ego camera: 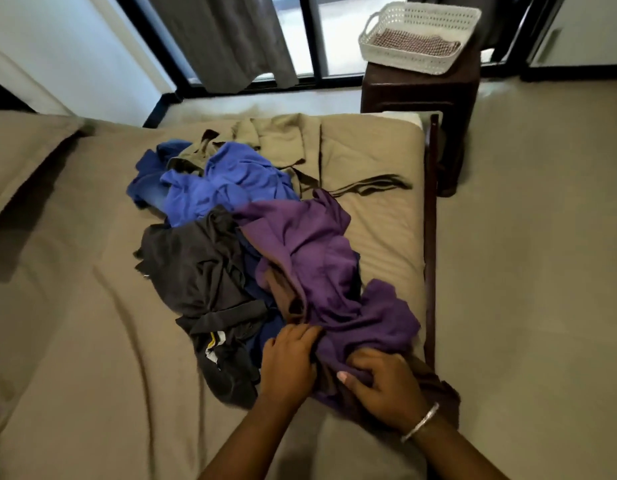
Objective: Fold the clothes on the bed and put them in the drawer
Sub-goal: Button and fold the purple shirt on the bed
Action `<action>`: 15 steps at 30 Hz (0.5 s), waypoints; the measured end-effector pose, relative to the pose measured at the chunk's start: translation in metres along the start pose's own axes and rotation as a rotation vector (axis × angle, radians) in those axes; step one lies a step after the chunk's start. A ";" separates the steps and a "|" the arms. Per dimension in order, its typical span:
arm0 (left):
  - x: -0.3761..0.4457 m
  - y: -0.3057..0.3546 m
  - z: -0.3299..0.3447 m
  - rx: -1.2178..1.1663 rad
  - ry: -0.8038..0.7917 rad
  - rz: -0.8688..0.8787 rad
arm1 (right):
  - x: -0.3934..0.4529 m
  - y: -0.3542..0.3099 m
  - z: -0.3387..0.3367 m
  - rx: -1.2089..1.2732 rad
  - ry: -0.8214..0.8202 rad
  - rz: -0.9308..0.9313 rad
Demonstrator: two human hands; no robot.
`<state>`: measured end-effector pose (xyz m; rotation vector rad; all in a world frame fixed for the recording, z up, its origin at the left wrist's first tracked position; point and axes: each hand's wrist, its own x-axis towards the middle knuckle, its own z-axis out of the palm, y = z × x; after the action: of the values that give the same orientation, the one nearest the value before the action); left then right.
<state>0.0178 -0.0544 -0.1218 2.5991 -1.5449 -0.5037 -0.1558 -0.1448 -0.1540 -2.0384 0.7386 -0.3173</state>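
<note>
Hands at the pile's near edge on the bed: right hand pinches purple shirt, left hand digs curled fingers into it, and lifting could drag the tangled dark shirt along

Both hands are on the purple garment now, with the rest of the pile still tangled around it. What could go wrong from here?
1. The purple garment lies over a brown piece and the dark grey clothes; lifting it may drag those along.
2. The pile sits near the bed edge, so loosened pieces could slide to the floor.
3. The right hand grips bunched fabric and the left hand rests at its edge; it may lift twisted.
</note>
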 end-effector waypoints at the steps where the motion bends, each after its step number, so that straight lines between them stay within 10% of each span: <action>1: -0.001 -0.008 0.005 0.030 0.030 0.004 | 0.001 -0.003 0.009 -0.053 0.025 0.003; 15: 0.003 -0.096 0.078 -0.079 0.404 0.355 | -0.002 0.010 0.102 -0.405 0.448 -0.144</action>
<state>0.0755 -0.0019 -0.2177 2.1225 -1.7333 -0.0058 -0.1113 -0.0785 -0.2180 -2.4427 0.9907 -0.7782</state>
